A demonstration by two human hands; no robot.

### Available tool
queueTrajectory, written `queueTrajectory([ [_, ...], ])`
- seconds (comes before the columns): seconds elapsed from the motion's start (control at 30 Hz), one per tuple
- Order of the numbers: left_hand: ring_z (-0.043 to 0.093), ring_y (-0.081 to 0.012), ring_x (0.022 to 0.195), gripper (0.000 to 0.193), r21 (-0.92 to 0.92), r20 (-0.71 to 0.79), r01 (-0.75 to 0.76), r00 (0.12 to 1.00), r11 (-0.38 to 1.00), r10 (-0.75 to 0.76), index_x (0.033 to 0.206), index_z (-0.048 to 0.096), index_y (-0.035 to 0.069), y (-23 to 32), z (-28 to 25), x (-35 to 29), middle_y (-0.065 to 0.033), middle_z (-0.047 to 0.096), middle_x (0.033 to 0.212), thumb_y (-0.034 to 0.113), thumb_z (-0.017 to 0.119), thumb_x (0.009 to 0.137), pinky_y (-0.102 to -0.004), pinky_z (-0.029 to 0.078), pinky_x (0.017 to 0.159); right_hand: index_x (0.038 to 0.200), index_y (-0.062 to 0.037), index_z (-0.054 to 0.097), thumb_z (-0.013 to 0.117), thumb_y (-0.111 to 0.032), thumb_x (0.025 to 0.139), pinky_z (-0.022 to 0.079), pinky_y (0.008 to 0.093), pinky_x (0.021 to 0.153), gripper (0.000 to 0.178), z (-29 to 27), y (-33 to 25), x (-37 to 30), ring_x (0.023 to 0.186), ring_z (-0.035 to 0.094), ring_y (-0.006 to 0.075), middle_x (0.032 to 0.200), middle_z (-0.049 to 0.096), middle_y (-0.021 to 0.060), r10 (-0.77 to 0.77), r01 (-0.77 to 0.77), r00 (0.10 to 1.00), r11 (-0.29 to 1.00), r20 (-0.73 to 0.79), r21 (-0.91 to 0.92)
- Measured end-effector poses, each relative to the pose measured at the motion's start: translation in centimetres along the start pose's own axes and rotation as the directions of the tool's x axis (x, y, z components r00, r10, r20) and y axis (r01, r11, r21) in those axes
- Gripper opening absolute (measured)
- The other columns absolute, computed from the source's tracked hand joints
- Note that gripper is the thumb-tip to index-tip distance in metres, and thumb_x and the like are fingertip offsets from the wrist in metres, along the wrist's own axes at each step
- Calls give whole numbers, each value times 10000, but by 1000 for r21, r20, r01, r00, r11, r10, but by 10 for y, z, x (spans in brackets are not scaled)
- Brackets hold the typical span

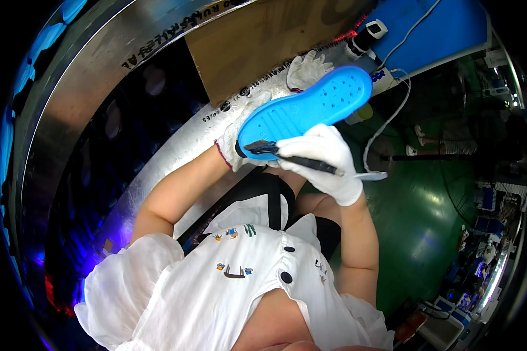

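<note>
A bright blue shoe sole (pixel 301 105) with small round holes toward its far end is held up before me, tilted to the right. My left hand (pixel 235 130), in a white glove, grips its near end from the left; most of its fingers are hidden behind the sole. My right hand (pixel 328 158), also white-gloved, is closed around the black handle of a brush (pixel 313 165). The dark bristles lie over the sole's near end and appear to touch it.
A pale metal ledge (pixel 164 140) runs beneath the sole, with a loose white glove (pixel 308 70) beyond it. Brown cardboard (pixel 257 44) stands at the back. A black-and-white device (pixel 367 36) sits by a blue surface (pixel 445 26). A white cable (pixel 376 137) hangs on the right above green floor.
</note>
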State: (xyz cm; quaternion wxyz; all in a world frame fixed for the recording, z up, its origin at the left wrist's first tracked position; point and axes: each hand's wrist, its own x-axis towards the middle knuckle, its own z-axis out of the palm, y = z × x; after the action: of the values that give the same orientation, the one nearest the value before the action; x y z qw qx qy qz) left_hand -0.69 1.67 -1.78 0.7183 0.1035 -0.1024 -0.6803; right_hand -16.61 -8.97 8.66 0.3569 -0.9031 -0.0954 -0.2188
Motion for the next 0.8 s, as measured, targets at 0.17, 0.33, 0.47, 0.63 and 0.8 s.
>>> queueTrajectory([
  [0.17,609,-188,1156,416,286,-34,17,999,958,-7,1378,503,51,21,13,-3,-111,589,1327,225,529,1001,-346,501,997,911,-81,722,783,-108,737,478,318,704,187,3,-6,-1,744,604,202,951,727,12,43,-43,999,999,1,-6],
  [0.33,631,-195,1127,480,189,-12,133,991,973,-133,1351,535,47,34,-8,-4,-113,619,1284,376,480,1006,-347,526,954,924,-58,704,778,-67,747,514,314,713,191,8,-19,-3,760,626,236,955,717,44,156,-141,985,972,-68,189],
  [0.47,622,-292,1160,743,463,21,132,987,876,-160,1398,488,-14,51,17,-10,-231,579,1320,538,582,909,-414,525,973,948,-102,711,775,-98,765,522,310,715,194,15,-24,-6,731,634,219,973,714,39,52,-51,999,999,14,-14],
  [0.63,641,-239,1106,700,641,-132,181,983,746,-125,1375,526,42,61,57,-16,-173,608,1288,554,586,902,-361,521,961,930,-21,713,792,-22,719,524,329,740,225,6,-13,-13,828,690,248,1022,731,130,176,-165,978,981,-116,98],
  [0.8,627,-203,1117,604,682,-250,320,947,658,-202,1377,533,63,70,56,-22,-136,603,1306,505,517,966,-346,507,970,960,-92,703,771,-109,728,537,301,651,242,3,-40,-10,727,653,213,1016,718,55,79,-42,987,969,143,-245],
])
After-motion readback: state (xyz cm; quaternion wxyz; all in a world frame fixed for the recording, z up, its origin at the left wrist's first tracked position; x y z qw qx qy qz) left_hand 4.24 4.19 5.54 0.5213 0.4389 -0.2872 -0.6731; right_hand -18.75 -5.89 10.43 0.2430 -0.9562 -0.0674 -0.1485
